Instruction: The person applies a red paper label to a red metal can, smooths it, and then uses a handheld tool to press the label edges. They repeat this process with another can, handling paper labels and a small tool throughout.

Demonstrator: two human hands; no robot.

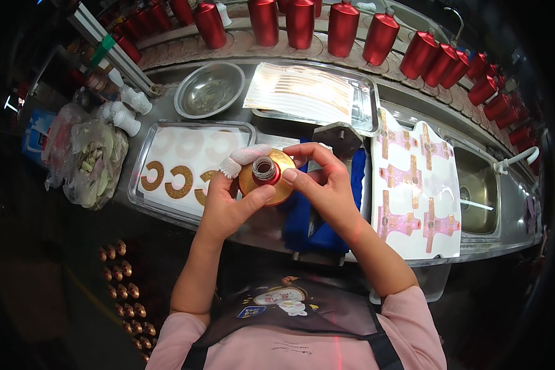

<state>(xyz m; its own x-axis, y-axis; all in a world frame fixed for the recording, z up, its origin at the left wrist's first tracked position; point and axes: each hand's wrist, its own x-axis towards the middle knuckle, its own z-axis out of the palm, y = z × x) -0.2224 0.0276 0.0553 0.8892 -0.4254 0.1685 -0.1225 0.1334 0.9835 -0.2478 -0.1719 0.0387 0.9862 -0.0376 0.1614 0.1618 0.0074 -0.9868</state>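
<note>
In front of me a red bottle (265,169) is held with its open neck toward me, a gold ring-shaped label (246,180) around its shoulder. My left hand (228,202), with white cloth covers on some fingers, is wrapped about the bottle's left side, the thumb on the near edge of the shoulder. The thumb and forefinger of my right hand (320,182) touch the right side of the gold shoulder. Under my hands, a blue cloth (327,231) covers a stand. Left of them, a sheet with gold C-shaped labels (180,180) lies on a metal tray (138,168).
Several red bottles (300,24) stand along a curved conveyor (277,52) beyond the counter. A metal bowl (208,89), a sheet of strip labels (302,89) and pink-gold label sheets (418,185) surround the workplace. There is a sink (478,197) at right and a plastic bag (95,151) at left.
</note>
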